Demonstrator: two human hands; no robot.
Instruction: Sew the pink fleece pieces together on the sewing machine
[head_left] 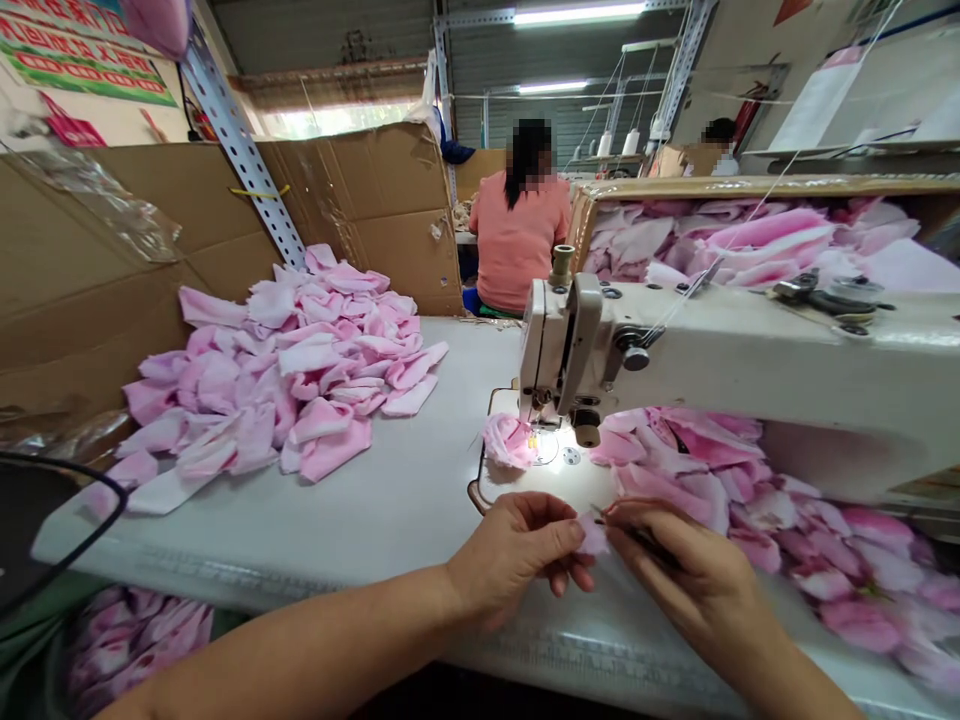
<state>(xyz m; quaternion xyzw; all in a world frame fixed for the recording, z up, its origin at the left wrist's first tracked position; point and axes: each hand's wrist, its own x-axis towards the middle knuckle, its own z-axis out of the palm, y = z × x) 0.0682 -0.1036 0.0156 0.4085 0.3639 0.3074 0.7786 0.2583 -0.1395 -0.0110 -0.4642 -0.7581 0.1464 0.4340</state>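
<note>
In the head view, the left hand has its grip pinching a small pink cloth piece in front of the sewing machine. The visible part points toward the right hand; its long axis cannot be told. Pink heaps lie left and right on the pale surface, with a cardboard wall behind. Beyond, a person in a pink top sits back turned. Fingers cover much of the piece; whether the right grip pinches anything, I cannot tell. The machine runs out of frame rightward.
</note>
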